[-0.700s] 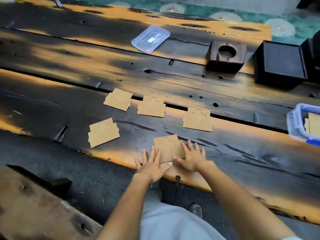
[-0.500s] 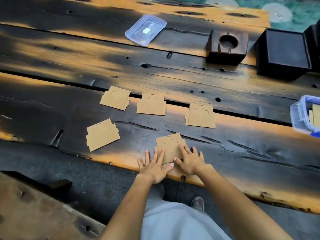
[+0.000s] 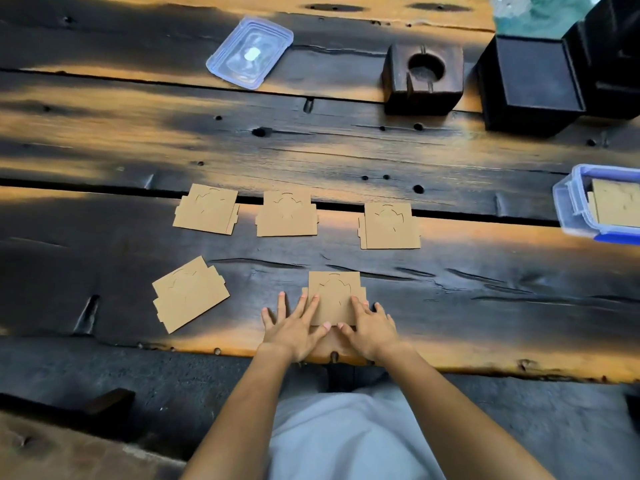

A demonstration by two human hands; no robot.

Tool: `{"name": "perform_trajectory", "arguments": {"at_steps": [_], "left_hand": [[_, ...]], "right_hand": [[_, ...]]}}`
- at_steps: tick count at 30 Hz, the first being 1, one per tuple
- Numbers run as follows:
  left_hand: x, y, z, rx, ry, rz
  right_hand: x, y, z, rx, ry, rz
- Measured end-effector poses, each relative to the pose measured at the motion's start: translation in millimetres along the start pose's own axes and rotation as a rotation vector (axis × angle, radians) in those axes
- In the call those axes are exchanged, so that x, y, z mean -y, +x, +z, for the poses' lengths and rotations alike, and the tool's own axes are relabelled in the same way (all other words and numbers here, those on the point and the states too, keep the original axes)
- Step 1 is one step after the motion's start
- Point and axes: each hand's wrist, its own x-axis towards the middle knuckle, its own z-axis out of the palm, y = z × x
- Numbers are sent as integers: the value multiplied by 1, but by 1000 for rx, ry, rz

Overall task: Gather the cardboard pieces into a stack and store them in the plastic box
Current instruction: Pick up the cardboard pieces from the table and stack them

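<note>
Several brown cardboard pieces lie flat on the dark wooden table (image 3: 346,150). Three sit in a row: one at the left (image 3: 207,209), one in the middle (image 3: 286,214), one at the right (image 3: 389,226). Another (image 3: 188,294) lies tilted at the near left. The nearest piece (image 3: 334,297) is by the table's front edge. My left hand (image 3: 294,327) rests flat on its left side and my right hand (image 3: 370,327) on its right side, fingers spread, thumbs at its near edge. The clear plastic box (image 3: 571,209) with a blue base stands at the far right, with cardboard inside.
The box's clear lid (image 3: 250,51) lies at the back of the table. A dark wooden block with a round hole (image 3: 424,81) and a black square box (image 3: 533,84) stand at the back right. The table's front edge runs just behind my wrists.
The nearest cardboard piece has turned from tilted to square with the table edge under both hands. The camera has tipped down and nearer.
</note>
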Motion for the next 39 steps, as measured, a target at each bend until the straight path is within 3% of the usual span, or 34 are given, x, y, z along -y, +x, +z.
{"name": "perform_trajectory", "arguments": {"at_steps": [5,10,16,27,32,39], "left_hand": [[-3,2,-4,-50,-29,12],[-5,7,-9,-204,-81,35],[25,-2,-7,-353,-280,-107],[148,-54,-22,-484,-307,-357],[197,-64,-33,-439,-320,-420],[256,-45,-46,-318,-245,-379]], "right_hand": [[5,3,-12,-36,-68,2],[13,11,-31,-124,-99,-16],[25,27,-50,-257,-257,-77],[127,46,-53,-124,-362,-457],[192,59,-41,-115,-400,-509],[256,91,-10,1,-440,-578]]}}
